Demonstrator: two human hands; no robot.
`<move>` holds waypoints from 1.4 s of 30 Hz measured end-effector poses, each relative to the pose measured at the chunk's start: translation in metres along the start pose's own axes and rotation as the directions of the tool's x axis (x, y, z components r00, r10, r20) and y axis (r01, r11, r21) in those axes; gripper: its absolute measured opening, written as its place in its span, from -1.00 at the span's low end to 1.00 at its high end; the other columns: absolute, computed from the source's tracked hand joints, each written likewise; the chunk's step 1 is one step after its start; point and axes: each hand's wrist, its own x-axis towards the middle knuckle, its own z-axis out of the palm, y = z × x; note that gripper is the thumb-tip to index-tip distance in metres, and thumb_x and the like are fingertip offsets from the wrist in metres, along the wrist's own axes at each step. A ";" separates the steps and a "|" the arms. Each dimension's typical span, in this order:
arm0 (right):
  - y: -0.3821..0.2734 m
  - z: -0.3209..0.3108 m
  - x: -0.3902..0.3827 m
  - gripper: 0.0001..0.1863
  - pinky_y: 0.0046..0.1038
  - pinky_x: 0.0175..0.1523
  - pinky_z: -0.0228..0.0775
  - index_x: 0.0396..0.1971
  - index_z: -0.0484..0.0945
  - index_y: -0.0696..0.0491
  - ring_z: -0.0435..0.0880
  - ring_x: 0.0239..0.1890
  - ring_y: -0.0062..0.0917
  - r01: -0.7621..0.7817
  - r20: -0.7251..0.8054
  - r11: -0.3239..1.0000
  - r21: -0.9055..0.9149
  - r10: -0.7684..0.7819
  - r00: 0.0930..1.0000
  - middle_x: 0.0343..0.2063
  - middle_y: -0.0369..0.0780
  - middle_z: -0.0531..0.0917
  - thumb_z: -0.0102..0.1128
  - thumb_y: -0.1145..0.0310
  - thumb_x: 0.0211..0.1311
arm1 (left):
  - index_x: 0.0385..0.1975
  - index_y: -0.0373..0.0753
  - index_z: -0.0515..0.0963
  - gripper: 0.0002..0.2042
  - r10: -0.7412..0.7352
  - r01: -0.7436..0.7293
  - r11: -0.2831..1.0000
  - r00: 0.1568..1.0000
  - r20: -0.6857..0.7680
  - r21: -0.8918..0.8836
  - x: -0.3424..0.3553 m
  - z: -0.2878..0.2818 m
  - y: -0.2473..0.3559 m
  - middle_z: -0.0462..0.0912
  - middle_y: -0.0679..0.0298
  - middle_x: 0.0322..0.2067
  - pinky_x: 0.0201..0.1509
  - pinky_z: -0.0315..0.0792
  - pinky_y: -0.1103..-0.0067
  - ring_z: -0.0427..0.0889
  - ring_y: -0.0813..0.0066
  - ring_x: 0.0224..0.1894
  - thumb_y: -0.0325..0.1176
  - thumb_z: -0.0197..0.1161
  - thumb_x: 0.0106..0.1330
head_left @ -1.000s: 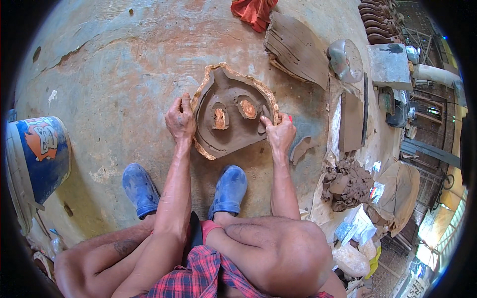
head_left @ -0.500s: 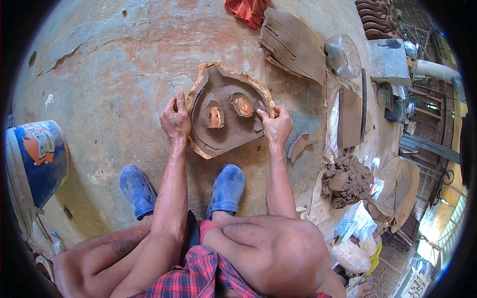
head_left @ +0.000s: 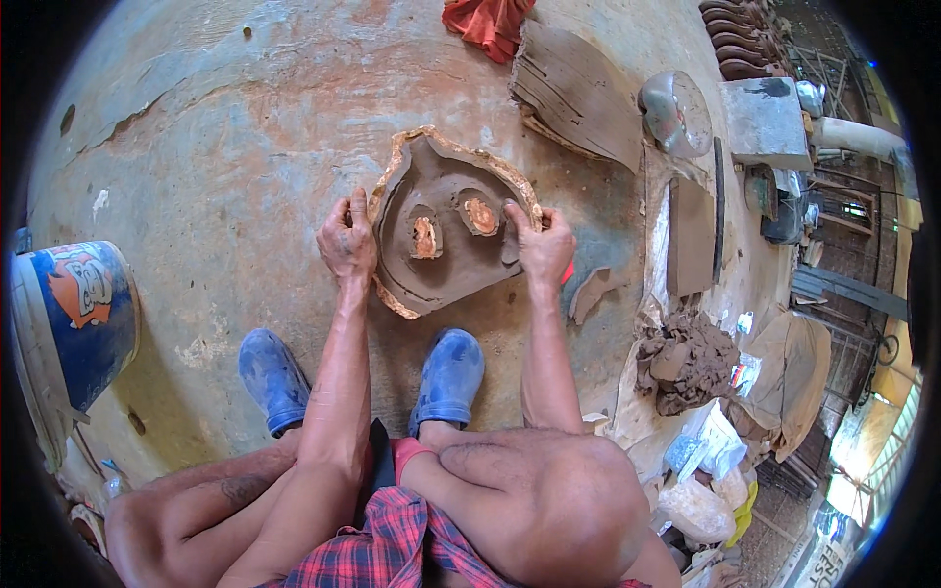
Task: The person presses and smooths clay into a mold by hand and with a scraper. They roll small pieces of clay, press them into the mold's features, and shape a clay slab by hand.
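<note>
My left hand (head_left: 348, 240) has its fingers curled on the left rim of a rough-edged mould (head_left: 451, 279), which is lined with grey clay and has two raised oval openings showing orange-brown material. My right hand (head_left: 542, 245) grips the opposite rim, with its thumb inside against the clay wall, near a small loose-looking piece of clay. A small red object shows just behind the right hand; I cannot make out what it is. A broken clay offcut (head_left: 591, 292) lies to the right of that hand.
Blue clogs (head_left: 449, 377) are below the mould, a bucket (head_left: 74, 333) at far left. A red cloth (head_left: 485, 22), clay slabs (head_left: 573, 88), a metal bowl (head_left: 674, 113), a clay block (head_left: 689, 235), a clay lump (head_left: 686, 363), plastic bags (head_left: 696, 505) and assorted clutter lie above and rightward.
Both hands keep hold of the mould. My right thumb has moved slightly up along the inner clay wall. The whole view has shifted a little.
</note>
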 end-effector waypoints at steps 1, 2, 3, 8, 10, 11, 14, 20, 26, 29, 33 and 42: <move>0.003 -0.004 0.001 -0.36 -0.15 -0.14 0.59 -0.24 0.73 0.17 0.80 -0.31 -0.13 -0.027 0.058 0.987 0.156 0.018 0.998 -0.37 -0.02 0.81 0.70 -0.13 -0.02 | -0.44 -0.34 0.61 -0.52 0.003 -0.003 1.000 1.000 -0.004 0.001 0.000 0.000 -0.003 0.53 -0.07 -0.62 -0.39 0.33 0.22 0.42 0.11 -0.58 0.02 0.24 0.53; 0.003 -0.004 0.001 -0.36 -0.15 -0.14 0.58 -0.25 0.73 0.17 0.80 -0.30 -0.12 -0.061 0.119 0.950 0.307 0.026 0.993 -0.37 -0.02 0.81 0.70 -0.12 -0.02 | -0.44 -0.34 0.61 -0.52 0.007 -0.007 1.000 1.000 0.005 0.012 0.001 0.000 -0.005 0.52 -0.07 -0.62 -0.40 0.32 0.22 0.41 0.11 -0.58 0.02 0.24 0.54; 0.005 0.000 0.002 -0.36 -0.13 -0.14 0.57 -0.28 0.71 0.17 0.80 -0.32 -0.11 -0.046 0.077 0.950 0.307 0.024 0.997 -0.38 -0.04 0.82 0.71 -0.13 -0.03 | -0.44 -0.34 0.60 -0.52 0.012 -0.012 1.000 1.000 0.019 0.022 0.000 0.000 -0.005 0.52 -0.07 -0.63 -0.40 0.32 0.22 0.39 0.12 -0.59 0.02 0.24 0.54; -0.025 -0.003 0.012 -0.34 -0.08 -0.09 0.58 -0.22 0.69 0.13 0.79 -0.25 -0.05 -0.156 0.114 0.987 -0.033 0.158 0.981 -0.32 -0.03 0.81 0.70 -0.14 -0.05 | -0.45 -0.34 0.60 -0.51 -0.006 0.005 0.999 1.000 0.031 0.035 -0.002 -0.002 -0.002 0.52 -0.07 -0.63 -0.40 0.31 0.22 0.37 0.12 -0.59 0.03 0.23 0.54; -0.031 0.000 0.017 -0.32 -0.07 -0.06 0.59 -0.17 0.67 0.12 0.79 -0.20 -0.04 -0.167 0.126 0.977 -0.135 0.184 0.975 -0.28 -0.02 0.81 0.70 -0.14 -0.06 | -0.45 -0.34 0.60 -0.51 -0.005 0.004 0.999 0.999 0.032 0.041 -0.001 -0.003 -0.003 0.51 -0.07 -0.63 -0.40 0.31 0.22 0.36 0.12 -0.59 0.03 0.23 0.54; -0.029 0.004 0.019 -0.30 -0.06 -0.04 0.59 -0.14 0.66 0.11 0.79 -0.16 -0.03 -0.088 0.100 0.992 -0.095 0.097 0.990 -0.23 -0.01 0.80 0.71 -0.16 -0.07 | -0.44 -0.34 0.60 -0.51 -0.028 0.027 0.999 0.998 0.047 0.035 0.000 -0.004 -0.002 0.51 -0.07 -0.63 -0.40 0.32 0.22 0.38 0.11 -0.59 0.03 0.23 0.54; -0.020 0.009 0.024 -0.21 -0.09 0.03 0.60 -0.02 0.65 0.09 0.77 -0.04 -0.04 0.006 0.098 1.000 -0.022 -0.004 0.995 -0.10 0.03 0.78 0.72 -0.19 -0.11 | -0.44 -0.33 0.61 -0.51 -0.045 0.044 0.998 0.998 0.048 0.034 -0.002 -0.003 0.002 0.53 -0.08 -0.61 -0.39 0.33 0.21 0.42 0.08 -0.57 0.03 0.23 0.54; -0.016 0.010 0.032 -0.24 -0.11 0.10 0.60 0.08 0.67 0.07 0.79 -0.01 -0.08 -0.124 0.208 0.991 0.055 0.110 0.972 -0.08 0.00 0.81 0.72 -0.06 -0.07 | -0.39 -0.32 0.64 -0.56 -0.020 0.017 0.998 0.998 0.063 0.053 0.001 0.003 0.003 0.61 -0.09 -0.52 -0.32 0.38 0.19 0.54 -0.09 -0.48 -0.02 0.19 0.57; -0.018 0.005 0.049 -0.21 -0.11 0.11 0.59 0.07 0.66 0.14 0.77 0.00 -0.01 0.049 0.250 0.973 0.224 -0.106 0.962 -0.07 0.07 0.78 0.71 -0.09 -0.06 | -0.44 -0.37 0.64 -0.54 0.023 -0.031 0.996 0.995 0.093 0.082 0.002 -0.003 0.007 0.59 -0.11 -0.51 -0.33 0.37 0.18 0.49 -0.03 -0.50 -0.09 0.16 0.60; -0.021 0.016 0.036 -0.13 -0.10 0.13 0.59 0.09 0.65 0.12 0.74 0.06 -0.02 0.010 0.249 0.994 0.110 -0.038 0.968 -0.03 0.07 0.77 0.68 -0.23 -0.08 | -0.42 -0.37 0.66 -0.55 -0.031 0.015 0.992 0.991 0.129 0.124 0.000 -0.005 -0.003 0.61 -0.13 -0.51 -0.35 0.36 0.16 0.51 -0.05 -0.51 -0.07 0.18 0.58; -0.028 0.018 0.035 -0.07 -0.09 0.15 0.58 0.15 0.65 0.08 0.74 0.10 -0.07 0.056 0.233 0.998 0.001 -0.055 0.971 0.03 0.02 0.76 0.61 -0.35 -0.08 | -0.35 -0.33 0.72 -0.56 -0.023 0.007 0.991 0.992 0.125 0.132 -0.005 -0.008 -0.002 0.64 -0.10 -0.52 -0.32 0.42 0.22 0.58 0.03 -0.49 -0.03 0.21 0.54; -0.049 0.015 0.035 -0.08 0.00 0.22 0.49 0.16 0.65 0.05 0.67 0.13 -0.04 0.112 0.186 0.991 -0.075 -0.096 0.978 0.03 -0.01 0.74 0.58 -0.35 -0.07 | -0.16 -0.24 0.79 -0.60 -0.046 -0.008 0.974 0.972 0.229 0.227 0.005 -0.011 0.017 0.74 -0.10 -0.39 -0.19 0.53 0.28 0.77 0.07 -0.34 0.00 0.25 0.49</move>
